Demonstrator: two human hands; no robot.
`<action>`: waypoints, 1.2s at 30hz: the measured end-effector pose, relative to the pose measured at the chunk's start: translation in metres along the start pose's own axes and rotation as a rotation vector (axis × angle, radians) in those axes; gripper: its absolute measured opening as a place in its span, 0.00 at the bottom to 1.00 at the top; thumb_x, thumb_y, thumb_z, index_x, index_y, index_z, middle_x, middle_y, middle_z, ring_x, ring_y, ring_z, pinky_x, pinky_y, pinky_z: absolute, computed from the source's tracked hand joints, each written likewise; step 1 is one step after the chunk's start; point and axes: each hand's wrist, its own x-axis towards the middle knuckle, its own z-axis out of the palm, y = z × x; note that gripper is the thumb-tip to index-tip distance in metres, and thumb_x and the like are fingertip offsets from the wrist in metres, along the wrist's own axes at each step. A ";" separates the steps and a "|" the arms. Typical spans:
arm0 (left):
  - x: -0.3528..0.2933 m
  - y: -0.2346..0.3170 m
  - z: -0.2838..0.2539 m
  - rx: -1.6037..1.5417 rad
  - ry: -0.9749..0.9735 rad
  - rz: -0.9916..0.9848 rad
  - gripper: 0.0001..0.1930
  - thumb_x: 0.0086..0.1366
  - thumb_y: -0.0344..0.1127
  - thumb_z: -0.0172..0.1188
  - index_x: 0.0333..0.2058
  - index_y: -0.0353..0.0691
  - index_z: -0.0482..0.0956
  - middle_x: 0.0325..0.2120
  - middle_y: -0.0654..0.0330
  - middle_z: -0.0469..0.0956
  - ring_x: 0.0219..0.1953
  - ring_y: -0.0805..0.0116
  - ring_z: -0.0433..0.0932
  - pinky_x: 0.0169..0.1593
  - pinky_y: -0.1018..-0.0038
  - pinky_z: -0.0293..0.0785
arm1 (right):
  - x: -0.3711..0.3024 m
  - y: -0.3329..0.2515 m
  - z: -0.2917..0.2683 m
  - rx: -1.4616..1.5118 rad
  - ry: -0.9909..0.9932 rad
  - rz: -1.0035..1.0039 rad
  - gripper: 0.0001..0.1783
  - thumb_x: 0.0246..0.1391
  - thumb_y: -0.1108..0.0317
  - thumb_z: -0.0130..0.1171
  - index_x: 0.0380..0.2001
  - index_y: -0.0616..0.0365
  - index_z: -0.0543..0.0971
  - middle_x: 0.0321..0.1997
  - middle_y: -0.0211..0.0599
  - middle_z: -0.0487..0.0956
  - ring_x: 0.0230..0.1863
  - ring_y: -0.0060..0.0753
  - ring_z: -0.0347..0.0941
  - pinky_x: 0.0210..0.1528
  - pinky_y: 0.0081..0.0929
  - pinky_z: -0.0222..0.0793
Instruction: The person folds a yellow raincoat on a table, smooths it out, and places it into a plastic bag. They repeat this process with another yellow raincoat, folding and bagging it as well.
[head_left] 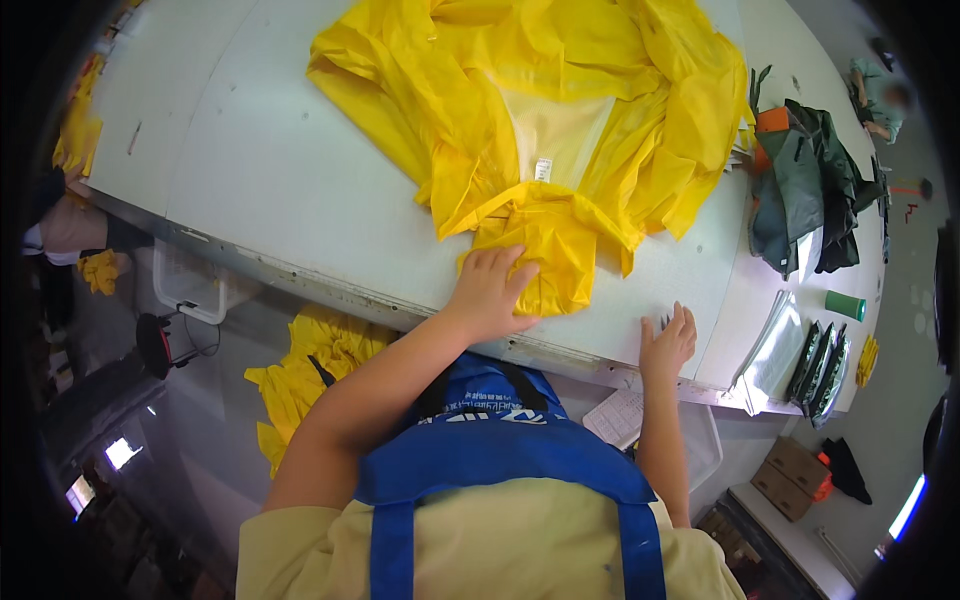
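Note:
A yellow raincoat [660,130] lies spread on the white table, its pale lining and a small white label [543,169] facing up. Its hood-like end [555,260] points toward me, close to the table's front edge. My left hand [492,295] rests on the left side of that end, fingers laid over the fabric and thumb apart. Off to the right, my right hand [668,345] hovers by the table edge, away from the coat. Its fingers are partly curled, and a small dark tip shows between them; what it belongs to is hidden.
On the right of the table [300,180] are dark green garments [800,190], clear plastic bags [768,350], dark packets [820,368] and a green roll [845,305]. More yellow fabric [315,365] hangs below the edge at left. Other people [885,100] are at the far right and left.

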 end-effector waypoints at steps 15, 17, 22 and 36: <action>0.037 -0.044 0.013 -0.335 -0.470 -0.426 0.07 0.59 0.36 0.58 0.34 0.41 0.75 0.31 0.48 0.77 0.36 0.50 0.76 0.40 0.63 0.71 | 0.028 -0.130 -0.003 0.330 -0.113 -0.653 0.13 0.47 0.62 0.62 0.36 0.53 0.76 0.34 0.39 0.78 0.38 0.45 0.73 0.43 0.38 0.69; 0.046 -0.038 0.002 -0.370 -0.513 -0.611 0.08 0.59 0.38 0.58 0.33 0.41 0.76 0.33 0.47 0.77 0.36 0.52 0.76 0.40 0.63 0.71 | 0.030 -0.129 0.005 0.320 -0.021 -0.884 0.13 0.47 0.61 0.62 0.35 0.54 0.76 0.35 0.40 0.77 0.38 0.46 0.73 0.44 0.39 0.68; 0.029 -0.010 0.001 0.250 -0.154 0.083 0.13 0.57 0.43 0.59 0.32 0.38 0.76 0.33 0.48 0.78 0.36 0.55 0.77 0.40 0.61 0.70 | 0.056 -0.114 0.041 0.402 -0.366 -0.770 0.13 0.47 0.62 0.62 0.35 0.56 0.76 0.37 0.42 0.76 0.40 0.48 0.71 0.46 0.42 0.67; 0.057 -0.018 0.011 0.178 -0.342 -0.226 0.10 0.60 0.38 0.51 0.38 0.41 0.72 0.32 0.50 0.77 0.36 0.52 0.78 0.39 0.58 0.73 | 0.066 -0.141 0.021 0.222 -0.124 -0.947 0.14 0.50 0.68 0.55 0.39 0.62 0.72 0.40 0.47 0.72 0.46 0.51 0.66 0.50 0.40 0.65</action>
